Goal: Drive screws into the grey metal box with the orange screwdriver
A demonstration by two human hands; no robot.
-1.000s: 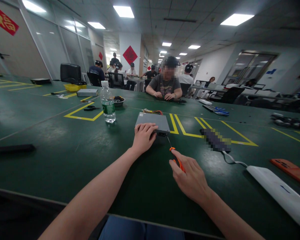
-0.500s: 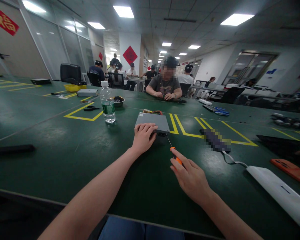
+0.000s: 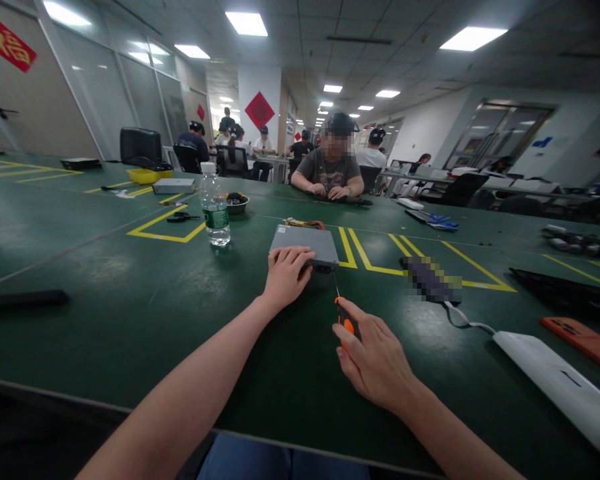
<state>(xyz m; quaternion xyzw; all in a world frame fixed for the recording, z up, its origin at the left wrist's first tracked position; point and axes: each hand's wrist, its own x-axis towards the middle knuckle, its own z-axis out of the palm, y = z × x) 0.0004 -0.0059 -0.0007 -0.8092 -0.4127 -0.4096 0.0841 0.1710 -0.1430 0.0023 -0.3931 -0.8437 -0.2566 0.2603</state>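
Hands apart, left (image 3: 286,275) palm-down, clamped over grey box (image 3: 310,239), right (image 3: 380,353) pinching orange screwdriver (image 3: 347,327)

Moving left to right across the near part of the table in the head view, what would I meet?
Black bar → water bottle → grey metal box → right hand holding a screwdriver → dark pixelated object → white cable → white slab.

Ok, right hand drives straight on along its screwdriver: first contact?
The grey metal box, near-right corner; the screwdriver in the right hand looks at or almost against it, depth unclear.
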